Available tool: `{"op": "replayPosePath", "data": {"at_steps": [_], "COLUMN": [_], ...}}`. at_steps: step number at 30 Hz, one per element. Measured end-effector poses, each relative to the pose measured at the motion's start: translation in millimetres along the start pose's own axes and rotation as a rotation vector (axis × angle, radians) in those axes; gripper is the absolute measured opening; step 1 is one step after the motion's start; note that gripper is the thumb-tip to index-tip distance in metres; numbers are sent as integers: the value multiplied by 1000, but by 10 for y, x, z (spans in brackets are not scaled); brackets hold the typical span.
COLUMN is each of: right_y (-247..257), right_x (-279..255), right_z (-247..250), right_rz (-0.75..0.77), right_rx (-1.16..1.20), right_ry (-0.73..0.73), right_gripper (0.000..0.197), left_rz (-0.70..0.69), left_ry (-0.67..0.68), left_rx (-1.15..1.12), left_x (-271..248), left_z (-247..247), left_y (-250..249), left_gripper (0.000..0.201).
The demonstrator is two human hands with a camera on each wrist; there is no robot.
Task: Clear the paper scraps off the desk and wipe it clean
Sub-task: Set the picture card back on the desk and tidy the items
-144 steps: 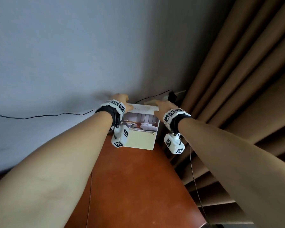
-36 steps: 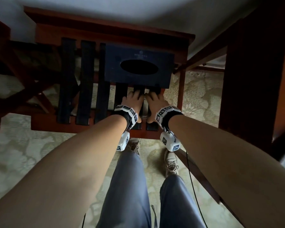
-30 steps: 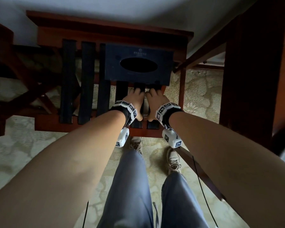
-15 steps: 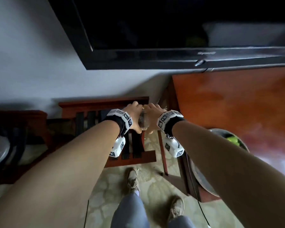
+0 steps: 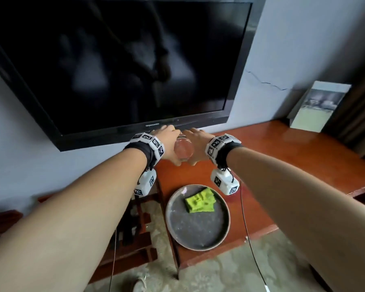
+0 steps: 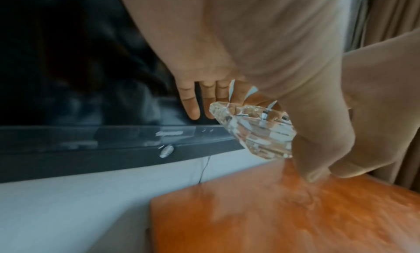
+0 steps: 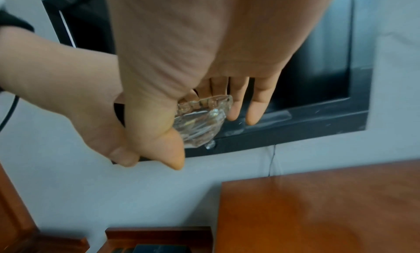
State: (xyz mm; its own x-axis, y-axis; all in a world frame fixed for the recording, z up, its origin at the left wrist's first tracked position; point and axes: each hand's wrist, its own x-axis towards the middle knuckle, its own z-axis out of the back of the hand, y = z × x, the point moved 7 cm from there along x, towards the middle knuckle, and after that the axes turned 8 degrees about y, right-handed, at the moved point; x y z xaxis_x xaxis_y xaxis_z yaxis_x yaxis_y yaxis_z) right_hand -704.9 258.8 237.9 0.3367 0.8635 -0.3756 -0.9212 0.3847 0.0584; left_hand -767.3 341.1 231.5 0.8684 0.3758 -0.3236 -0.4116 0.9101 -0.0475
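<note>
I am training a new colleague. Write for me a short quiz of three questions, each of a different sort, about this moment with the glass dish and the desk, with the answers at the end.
1. True or false: the clear glass dish rests flat on the desk.
2. What lies on the round grey tray? A) paper scraps B) a green cloth C) a remote control
3. Fill in: the picture card leans against the ____.

Key
1. False: the left hand and the right hand hold it between them, above the desk, in front of the television.
2. B, the green cloth.
3. Wall.
</note>
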Motion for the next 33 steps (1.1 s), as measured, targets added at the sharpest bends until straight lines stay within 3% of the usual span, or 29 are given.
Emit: {"op": "replayPosePath", "data": {"at_steps": [8, 13, 18, 33], "right_y": [-1397, -2209, -3125, -5632], "right_x": [-1161, -1531, -1606, -1100], "right_z": [227, 311, 308, 655], "right_rz": [-145, -230, -298, -351], "right_rx": [55, 70, 84, 81], "right_ry": [-61, -82, -91, -74], "right_gripper": [118, 109, 108, 108], "left_rz": [-81, -156, -235, -326], "left_ry": [-73, -95, -99, -113], "left_rx": [49, 70, 117, 102], "left_x": [83, 457, 1115, 3335], "left_z": [611, 866, 1043, 1629], "left_y": [-1747, -2530, -3243, -4683], "left_gripper": [106, 109, 99, 104]}}
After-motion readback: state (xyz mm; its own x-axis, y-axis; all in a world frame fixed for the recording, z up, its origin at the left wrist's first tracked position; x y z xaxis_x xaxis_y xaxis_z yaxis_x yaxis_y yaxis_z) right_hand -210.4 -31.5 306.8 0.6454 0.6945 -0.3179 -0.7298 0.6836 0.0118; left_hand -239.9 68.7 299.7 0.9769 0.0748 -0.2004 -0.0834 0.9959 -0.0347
